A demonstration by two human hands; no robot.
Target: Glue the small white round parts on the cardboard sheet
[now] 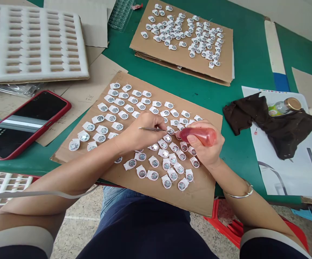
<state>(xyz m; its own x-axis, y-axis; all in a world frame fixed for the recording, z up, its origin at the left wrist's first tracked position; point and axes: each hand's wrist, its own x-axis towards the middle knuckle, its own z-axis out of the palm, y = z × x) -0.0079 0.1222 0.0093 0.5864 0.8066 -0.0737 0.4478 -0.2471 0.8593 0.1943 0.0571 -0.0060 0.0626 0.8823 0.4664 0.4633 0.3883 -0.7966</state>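
Many small round metal-faced parts with white tabs [141,171] lie in rough rows on a cardboard sheet [196,201] in front of me. My left hand [142,131] is over the middle of the sheet, closed around thin metal tweezers [151,129] whose tips reach one of the parts. From the right, my right hand [208,145] grips a squeeze bottle of red liquid [199,136]. The bottle lies tilted nearly level, its nozzle pointing left, close to the tweezers' tips. Whether the nozzle touches a part I cannot tell.
A second cardboard stack [223,73] with similar parts lies farther back. On the left are a red-cased phone [23,124] and a white foam tray [45,43]. A dark cloth [282,140] and a small glass bottle [282,107] rest on white paper at right.
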